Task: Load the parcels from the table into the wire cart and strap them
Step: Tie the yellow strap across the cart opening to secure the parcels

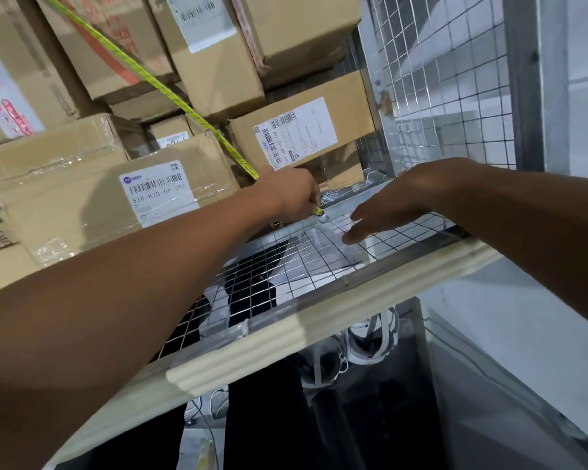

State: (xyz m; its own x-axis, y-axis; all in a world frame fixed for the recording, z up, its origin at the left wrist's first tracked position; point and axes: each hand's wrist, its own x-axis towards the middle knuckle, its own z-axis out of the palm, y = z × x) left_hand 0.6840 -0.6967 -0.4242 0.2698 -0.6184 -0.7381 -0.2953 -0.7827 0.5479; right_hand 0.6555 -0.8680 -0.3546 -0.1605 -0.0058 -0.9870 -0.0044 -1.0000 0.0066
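Observation:
Cardboard parcels [170, 184] with barcode labels fill the wire cart [448, 79], stacked in several layers. A yellow-green strap [157, 83] runs taut and diagonal across them, from the top left down to my left hand [292, 195]. My left hand grips the strap's lower end just above the cart's wire-mesh floor [302, 245]; a bit of strap pokes out under the fist. My right hand [384, 212] hovers beside it over the mesh, fingers straight and holding nothing.
The cart's mesh side wall [455, 106] rises on the right. A cream bumper rail [319, 320] edges the cart floor in front of me. Below it I see my dark trousers and white shoes [370, 337] on a grey floor.

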